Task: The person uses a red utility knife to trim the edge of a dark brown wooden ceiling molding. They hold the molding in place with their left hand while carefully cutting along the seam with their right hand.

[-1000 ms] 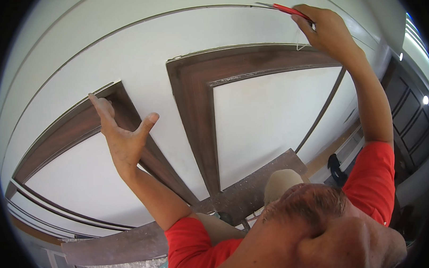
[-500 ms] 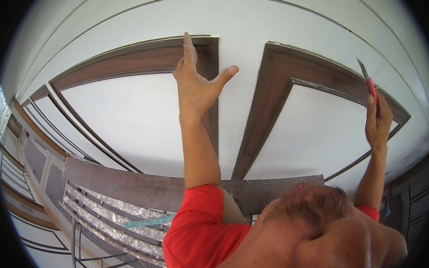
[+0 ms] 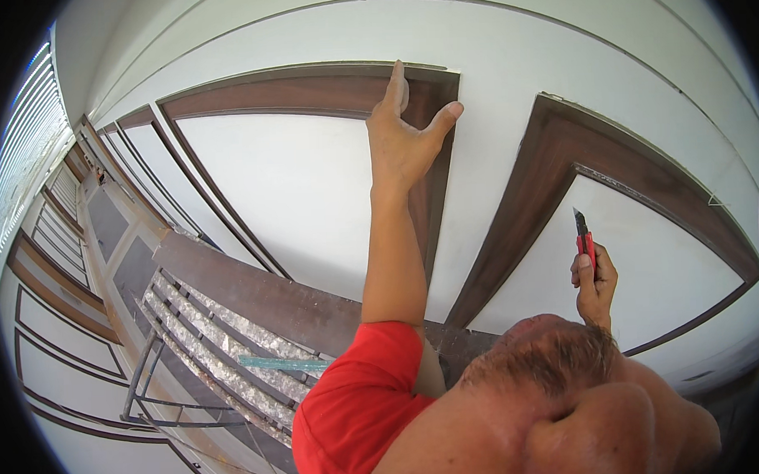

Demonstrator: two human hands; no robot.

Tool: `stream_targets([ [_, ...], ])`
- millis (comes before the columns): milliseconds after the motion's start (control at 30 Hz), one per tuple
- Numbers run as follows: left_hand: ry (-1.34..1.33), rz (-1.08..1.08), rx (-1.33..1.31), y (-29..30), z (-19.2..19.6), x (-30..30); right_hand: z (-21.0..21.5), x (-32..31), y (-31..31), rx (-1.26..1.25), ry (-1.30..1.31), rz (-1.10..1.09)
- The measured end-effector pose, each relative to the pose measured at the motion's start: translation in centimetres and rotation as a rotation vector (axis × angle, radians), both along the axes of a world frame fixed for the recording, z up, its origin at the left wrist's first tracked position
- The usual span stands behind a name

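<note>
My left hand (image 3: 400, 144) is raised with forefinger and thumb spread apart. It rests at the right corner of a dark brown wooden frame (image 3: 282, 92) that surrounds a white panel. A fingertip reaches the frame's top edge, and nothing shows in the hand. My right hand (image 3: 596, 290) is closed round a red utility knife (image 3: 585, 245). The knife's dark blade is out and points upward. It stands in front of the white panel inside a second brown frame (image 3: 537, 160), apart from the wood as far as I can see.
Below my left arm is a slatted metal scaffold platform (image 3: 224, 334), spattered white, with a teal strip (image 3: 284, 363) lying across it. A brown board (image 3: 264, 270) runs along the wall. Further left are a grey-tiled floor (image 3: 116, 225) and a louvred window (image 3: 37, 123).
My right hand has come down and inward with the knife, from the second frame's top edge to before its panel. My left hand stays near its corner. The view has turned left.
</note>
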State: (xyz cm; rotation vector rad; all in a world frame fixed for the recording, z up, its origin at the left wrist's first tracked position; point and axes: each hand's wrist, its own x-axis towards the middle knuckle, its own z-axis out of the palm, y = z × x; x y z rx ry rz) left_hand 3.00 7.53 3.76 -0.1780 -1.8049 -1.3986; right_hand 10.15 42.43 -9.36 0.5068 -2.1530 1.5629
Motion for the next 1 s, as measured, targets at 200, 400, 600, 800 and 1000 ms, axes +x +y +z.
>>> stream_targets([
  [200, 0.043, 0.023, -0.047, 1.1, -0.2, -0.9, -2.5, 0.9, 0.0, -0.070, -0.082, 0.054],
  [400, 0.010, 0.066, -0.098, 2.1, 0.2, -0.2, -2.5, 1.6, -0.7, -0.054, -0.146, 0.124],
  [600, 0.004, 0.049, -0.084, 2.0, 0.3, -0.4, -3.5, 1.5, 0.3, -0.139, -0.122, 0.147],
  [800, 0.040, -0.016, 0.000, 1.7, 0.2, -0.5, -3.2, 1.8, 0.9, -0.119, -0.101, 0.136],
  [1000, 0.074, 0.008, -0.029, 1.4, -0.6, -0.9, -2.3, 2.5, 0.8, -0.116, -0.119, 0.136],
])
